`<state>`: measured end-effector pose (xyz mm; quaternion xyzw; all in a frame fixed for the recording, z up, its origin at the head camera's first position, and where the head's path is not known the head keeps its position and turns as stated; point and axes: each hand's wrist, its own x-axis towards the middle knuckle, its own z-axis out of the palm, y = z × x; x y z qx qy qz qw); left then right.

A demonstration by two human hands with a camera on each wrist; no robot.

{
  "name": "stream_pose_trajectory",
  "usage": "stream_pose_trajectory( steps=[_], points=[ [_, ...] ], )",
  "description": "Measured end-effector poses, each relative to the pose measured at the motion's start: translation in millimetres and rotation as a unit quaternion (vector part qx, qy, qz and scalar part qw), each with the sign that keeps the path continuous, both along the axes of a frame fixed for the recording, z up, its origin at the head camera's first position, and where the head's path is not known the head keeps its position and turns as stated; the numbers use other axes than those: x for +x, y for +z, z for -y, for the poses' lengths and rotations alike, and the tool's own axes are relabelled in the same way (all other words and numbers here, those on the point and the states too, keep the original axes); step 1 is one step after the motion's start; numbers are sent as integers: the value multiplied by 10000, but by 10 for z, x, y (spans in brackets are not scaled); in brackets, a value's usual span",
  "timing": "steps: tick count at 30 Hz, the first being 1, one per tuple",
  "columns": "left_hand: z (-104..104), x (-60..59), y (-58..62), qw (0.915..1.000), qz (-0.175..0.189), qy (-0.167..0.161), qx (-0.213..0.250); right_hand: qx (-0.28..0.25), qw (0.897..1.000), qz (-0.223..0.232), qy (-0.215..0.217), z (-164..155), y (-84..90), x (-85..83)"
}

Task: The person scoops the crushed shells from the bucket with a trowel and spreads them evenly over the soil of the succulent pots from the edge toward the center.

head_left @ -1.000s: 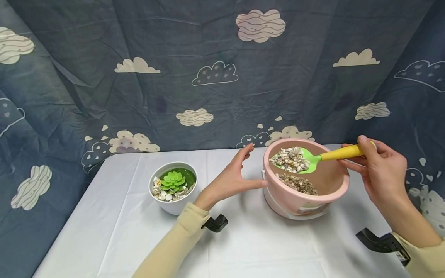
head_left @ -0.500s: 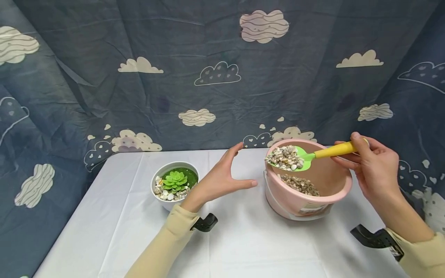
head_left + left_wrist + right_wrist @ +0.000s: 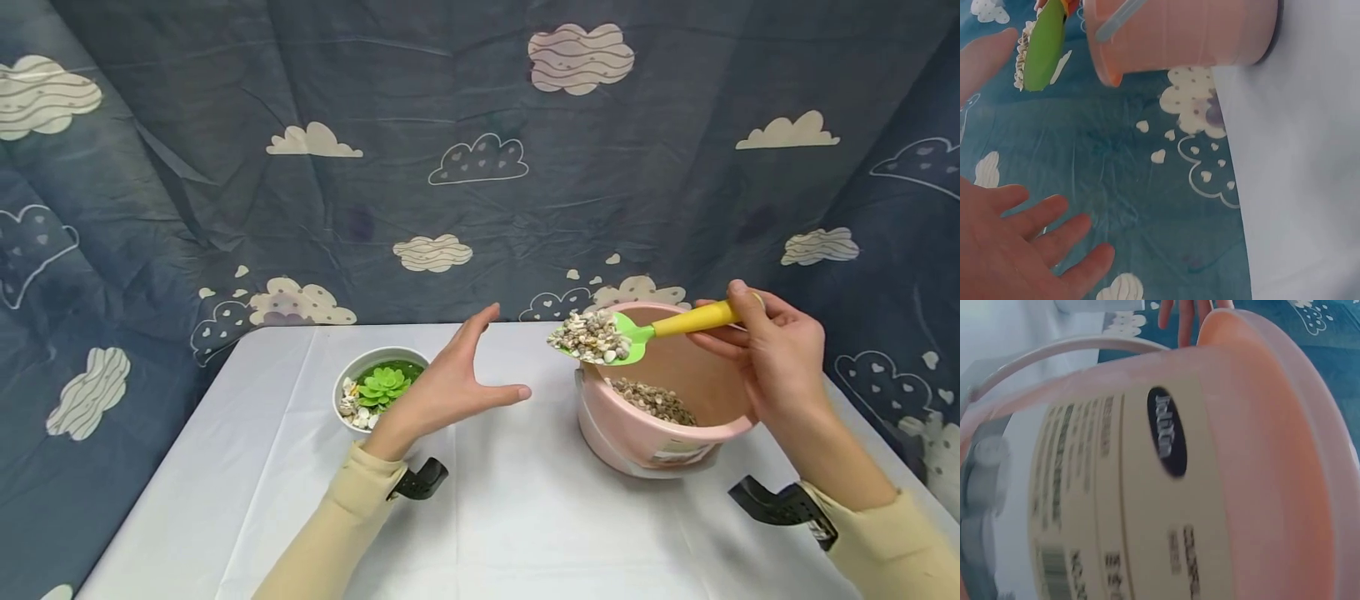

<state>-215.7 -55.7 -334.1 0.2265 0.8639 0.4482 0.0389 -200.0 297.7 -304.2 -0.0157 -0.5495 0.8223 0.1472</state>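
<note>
A white-clothed table (image 3: 525,517) bears a white plant pot (image 3: 352,400) and pink bucket (image 3: 645,433).

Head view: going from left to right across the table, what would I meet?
White pot with the green succulent → open left hand → green scoop heaped with pebbles → pink bucket → right hand gripping the scoop's yellow handle.

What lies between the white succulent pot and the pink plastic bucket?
In the head view, the open left hand hovers between white succulent pot and pink plastic bucket, above bare white tablecloth.
</note>
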Motion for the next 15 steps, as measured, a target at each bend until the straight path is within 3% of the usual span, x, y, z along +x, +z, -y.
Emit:
stream_pose_trajectory(
  steps=[15],
  points=[
    [405, 85, 57, 9982, -201, 483, -293, 76, 9995, -247, 177, 243, 20, -104]
  ],
)
